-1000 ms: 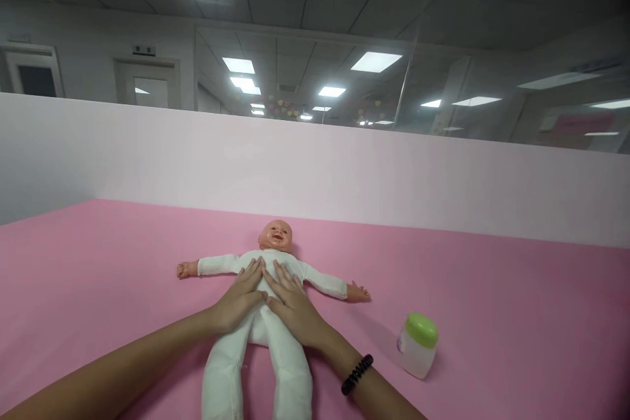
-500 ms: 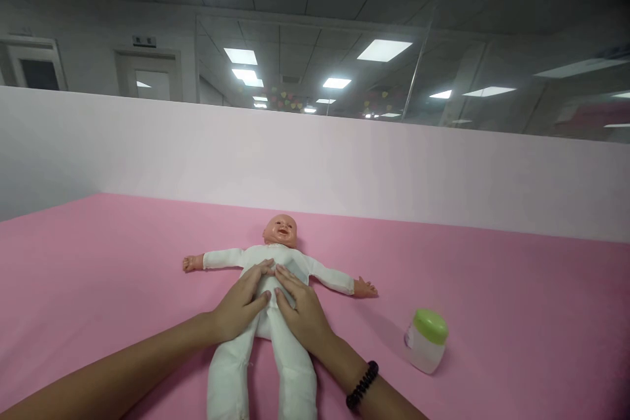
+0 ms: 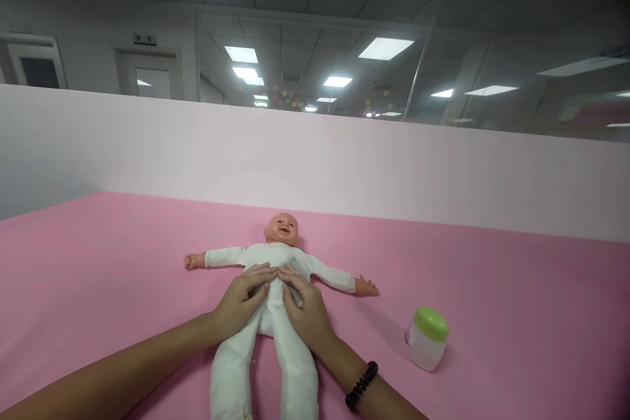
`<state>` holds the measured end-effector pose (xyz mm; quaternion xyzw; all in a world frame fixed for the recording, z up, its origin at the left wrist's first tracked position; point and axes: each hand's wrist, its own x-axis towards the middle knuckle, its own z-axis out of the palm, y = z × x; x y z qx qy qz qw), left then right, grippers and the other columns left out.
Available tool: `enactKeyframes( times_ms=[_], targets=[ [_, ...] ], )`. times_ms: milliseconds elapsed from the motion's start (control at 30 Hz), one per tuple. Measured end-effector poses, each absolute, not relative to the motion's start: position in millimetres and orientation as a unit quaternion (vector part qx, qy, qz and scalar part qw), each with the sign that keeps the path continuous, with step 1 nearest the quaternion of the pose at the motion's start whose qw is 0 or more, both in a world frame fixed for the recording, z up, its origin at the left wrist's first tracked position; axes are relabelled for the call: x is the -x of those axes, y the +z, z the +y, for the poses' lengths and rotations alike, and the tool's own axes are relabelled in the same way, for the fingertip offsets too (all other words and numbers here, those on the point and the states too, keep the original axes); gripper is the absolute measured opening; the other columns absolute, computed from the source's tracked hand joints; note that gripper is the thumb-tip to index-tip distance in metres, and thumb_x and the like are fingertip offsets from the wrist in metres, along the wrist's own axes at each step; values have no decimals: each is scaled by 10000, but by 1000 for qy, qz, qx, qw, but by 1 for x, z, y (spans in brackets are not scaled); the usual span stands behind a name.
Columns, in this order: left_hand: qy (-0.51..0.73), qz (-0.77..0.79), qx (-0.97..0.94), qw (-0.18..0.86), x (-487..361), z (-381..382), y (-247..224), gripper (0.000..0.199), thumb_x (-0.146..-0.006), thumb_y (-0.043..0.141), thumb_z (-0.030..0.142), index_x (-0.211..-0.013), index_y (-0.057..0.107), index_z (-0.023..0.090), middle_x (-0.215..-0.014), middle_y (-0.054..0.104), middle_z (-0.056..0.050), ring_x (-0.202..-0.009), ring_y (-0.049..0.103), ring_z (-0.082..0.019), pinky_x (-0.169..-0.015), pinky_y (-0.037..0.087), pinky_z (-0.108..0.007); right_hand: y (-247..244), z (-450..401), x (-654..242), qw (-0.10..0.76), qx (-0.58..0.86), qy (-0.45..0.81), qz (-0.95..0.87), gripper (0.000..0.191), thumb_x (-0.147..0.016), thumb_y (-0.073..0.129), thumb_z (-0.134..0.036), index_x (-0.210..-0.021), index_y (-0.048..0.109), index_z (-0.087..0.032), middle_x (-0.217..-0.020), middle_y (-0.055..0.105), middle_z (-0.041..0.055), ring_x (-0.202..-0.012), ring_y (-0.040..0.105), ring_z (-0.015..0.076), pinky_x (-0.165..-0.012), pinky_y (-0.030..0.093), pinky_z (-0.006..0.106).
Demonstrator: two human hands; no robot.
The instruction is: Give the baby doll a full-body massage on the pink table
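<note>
Two hands of ours rest open on a baby doll [image 3: 275, 256]: our left hand [image 3: 241, 302] and our right hand [image 3: 305, 307] lie spread on its white-suited belly, gripping nothing, fingertips almost meeting. The doll lies on its back on a pink tabletop [image 3: 98, 315], a green-lidded jar [image 3: 427, 339] well off to our right

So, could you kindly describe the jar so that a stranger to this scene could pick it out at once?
On the pink table, find the doll lying on its back. Off to the view's right stands the jar: upright, green-lidded, touching nothing but the table.
</note>
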<state>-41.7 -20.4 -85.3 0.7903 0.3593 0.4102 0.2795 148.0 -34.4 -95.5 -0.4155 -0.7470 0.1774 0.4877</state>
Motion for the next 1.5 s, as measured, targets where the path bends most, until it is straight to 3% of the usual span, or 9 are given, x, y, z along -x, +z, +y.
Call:
enactKeyframes(
  times_ms=[200, 333, 500, 767, 933, 1033, 1133, 1333, 1500],
  targets=[
    [324, 455, -782, 276, 43, -16, -86, 618, -958, 440, 425, -1543, 333, 259, -1641, 187, -6, -1537, 61, -246, -1245, 42, -487, -89, -33, -150, 370, 474, 228, -766, 614, -958, 416, -336, -1541, 337, -158, -1606, 271, 52, -1520, 135, 227, -1248, 116, 509],
    [347, 504, -737, 285, 42, -18, -91, 756, -928, 487, 474, -1573, 248, 160, -1653, 115, -81, -1536, 52, -265, -1247, 91, -473, -95, -36, -149, 410, 525, 193, -721, 624, -944, 428, -346, -1516, 382, -102, -1585, 314, 103, -1492, 249, 258, -1233, 207, 506],
    [381, 428, -782, 245, 44, -18, -93, 600, -949, 482, 491, -1458, 490, 173, -1565, 391, -91, -1492, 272, -249, -1241, 196, -449, -98, -36, -149, 475, 446, 143, -745, 436, -936, 414, -256, -1269, 669, -133, -1330, 622, 135, -1304, 538, 265, -1150, 384, 494],
    [354, 428, -786, 271, 44, -11, -95, 602, -959, 468, 484, -1514, 397, 262, -1616, 281, -8, -1528, 141, -246, -1253, 111, -499, -88, -32, -148, 350, 487, 212, -771, 636, -956, 421, -330, -1552, 293, -150, -1609, 237, 48, -1520, 125, 243, -1244, 101, 528],
    [373, 498, -735, 269, 44, -12, -99, 713, -947, 461, 496, -1553, 302, 156, -1639, 196, -74, -1527, 138, -268, -1245, 149, -504, -96, -36, -144, 403, 572, 159, -697, 657, -925, 462, -363, -1478, 418, -12, -1548, 351, 159, -1462, 310, 313, -1214, 259, 514],
    [381, 433, -784, 228, 46, -14, -97, 563, -968, 451, 443, -1473, 471, 195, -1561, 395, -68, -1492, 270, -262, -1234, 217, -502, -100, -37, -145, 447, 526, 125, -712, 503, -924, 437, -301, -1321, 623, -54, -1387, 565, 163, -1338, 503, 303, -1158, 373, 497],
    [387, 339, -832, 209, 47, -15, -94, 448, -988, 431, 365, -1405, 560, 264, -1468, 529, -40, -1424, 407, -239, -1216, 284, -475, -99, -34, -148, 454, 451, 148, -754, 461, -944, 399, -261, -1314, 641, -132, -1370, 591, 113, -1326, 522, 257, -1162, 369, 483],
    [340, 396, -826, 214, 45, -14, -92, 541, -979, 453, 430, -1504, 409, 305, -1591, 335, -7, -1508, 219, -258, -1244, 150, -519, -95, -29, -151, 384, 482, 202, -761, 587, -954, 470, -357, -1518, 379, -222, -1578, 310, 28, -1509, 178, 257, -1230, 143, 557],
    [315, 514, -759, 245, 44, -15, -95, 789, -959, 413, 567, -1577, 191, 130, -1644, 84, -94, -1529, 57, -287, -1238, 140, -527, -101, -32, -148, 438, 555, 150, -691, 553, -909, 495, -324, -1413, 540, -101, -1484, 458, 130, -1415, 401, 299, -1195, 306, 507]
  ],
)
